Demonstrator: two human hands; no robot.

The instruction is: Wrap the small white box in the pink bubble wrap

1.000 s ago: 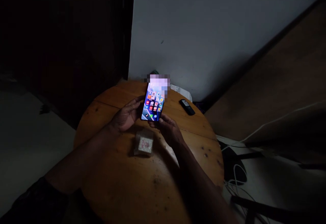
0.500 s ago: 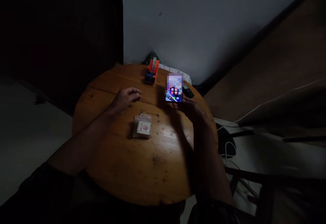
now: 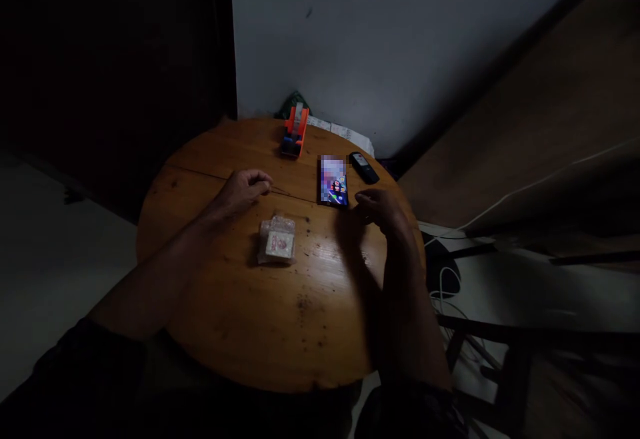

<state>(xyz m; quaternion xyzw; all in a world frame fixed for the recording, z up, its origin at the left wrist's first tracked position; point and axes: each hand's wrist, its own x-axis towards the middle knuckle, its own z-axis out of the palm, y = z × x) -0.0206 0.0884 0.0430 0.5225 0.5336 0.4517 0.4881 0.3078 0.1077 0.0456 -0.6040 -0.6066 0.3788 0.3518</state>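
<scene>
A lit smartphone [image 3: 333, 182] lies face up on the round wooden table [image 3: 260, 319], toward its far right. My right hand [image 3: 381, 211] hovers just right of the phone, fingers loosely curled and holding nothing. My left hand [image 3: 245, 188] rests on the table left of centre, fingers loosely curled, nothing in it. A small clear-wrapped packet [image 3: 277, 240] with a pale label lies between my forearms, nearer my left hand.
An orange and blue object [image 3: 294, 132] stands at the table's far edge, with papers [image 3: 345, 134] behind it. A black remote [image 3: 364, 167] lies beside the phone. White cables [image 3: 453, 292] and dark furniture are on the floor to the right. The room is dim.
Both hands held the phone up a second ago. My left hand let go and settled on the table; my right hand carried the phone right, laid it flat and released it.
</scene>
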